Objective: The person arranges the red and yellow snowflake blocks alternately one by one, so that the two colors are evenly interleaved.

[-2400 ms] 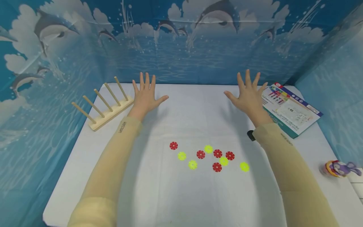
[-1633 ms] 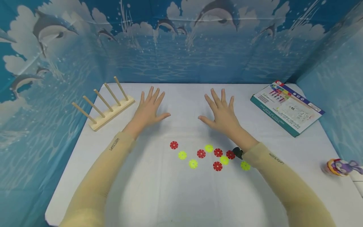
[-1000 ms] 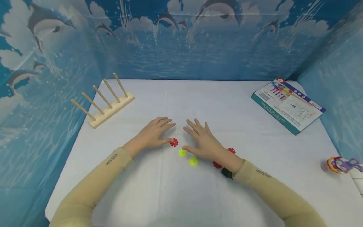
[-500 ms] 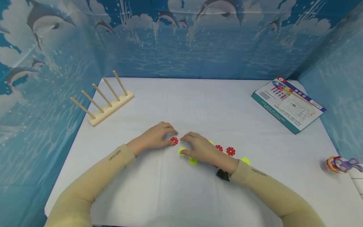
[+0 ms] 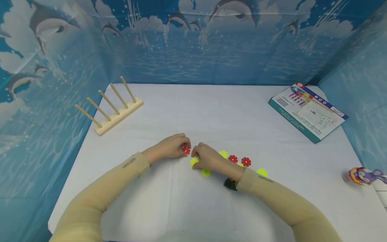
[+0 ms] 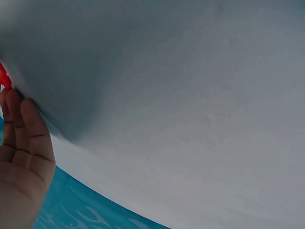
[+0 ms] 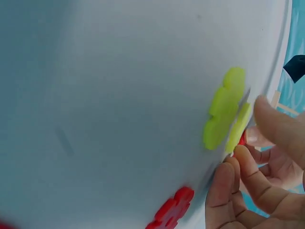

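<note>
In the head view, my left hand (image 5: 169,147) pinches a red notched plastic disc (image 5: 185,151) between thumb and fingertips. Part of that red disc (image 6: 5,77) shows past the fingertips in the left wrist view. Close on its right, my right hand (image 5: 211,159) has thumb and index finger curled about the edges of a yellow notched disc (image 5: 194,162). The right wrist view has this yellow disc (image 7: 239,128) between the thumb and fingers. Another yellow disc (image 5: 206,172) lies just below the right hand. A further red disc is mostly hidden under the right wrist.
More discs lie right of the hands, among them a red one (image 5: 246,162) and a yellow one (image 5: 262,172). A wooden rack with several upright pegs (image 5: 119,116) stands at the back left. A flat box (image 5: 308,112) lies back right, a purple-topped toy (image 5: 362,175) at the right edge.
Both hands have come down and inward from the far side of the table, where their fingers were spread. Their fingers have since curled around a red disc and a yellow disc.
</note>
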Demonstrator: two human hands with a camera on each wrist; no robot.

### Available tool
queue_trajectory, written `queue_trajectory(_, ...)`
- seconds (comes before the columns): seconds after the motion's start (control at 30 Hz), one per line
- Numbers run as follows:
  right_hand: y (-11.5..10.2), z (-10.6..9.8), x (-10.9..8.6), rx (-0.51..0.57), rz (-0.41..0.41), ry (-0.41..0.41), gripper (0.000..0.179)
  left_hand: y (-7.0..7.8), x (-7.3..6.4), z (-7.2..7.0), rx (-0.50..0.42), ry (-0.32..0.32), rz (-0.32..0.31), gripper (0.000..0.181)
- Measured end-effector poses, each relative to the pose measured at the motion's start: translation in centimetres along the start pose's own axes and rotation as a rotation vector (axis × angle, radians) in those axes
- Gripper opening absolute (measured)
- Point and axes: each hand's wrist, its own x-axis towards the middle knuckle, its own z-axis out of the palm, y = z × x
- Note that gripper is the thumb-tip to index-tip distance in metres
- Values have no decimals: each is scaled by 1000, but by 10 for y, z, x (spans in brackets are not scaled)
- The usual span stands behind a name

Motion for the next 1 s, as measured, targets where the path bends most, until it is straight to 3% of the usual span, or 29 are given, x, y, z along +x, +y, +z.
queue_trajectory(0.37,-4,2,4,4,34,-49,30,2,-1,2,-91,-20,-50,22)
queue_trajectory(0.6,-1,-5,7,101,56,-86,19,-5,-3,2,-109,-10,-46,18)
queue_trajectory(0.8,1,-19,20,144,69,-103,15,-20,-5,-11,-195,49,-106,11)
queue_trajectory(1.0,2,-30,45,241,85,-37,16,-36,-1,-27,-275,78,-210,8)
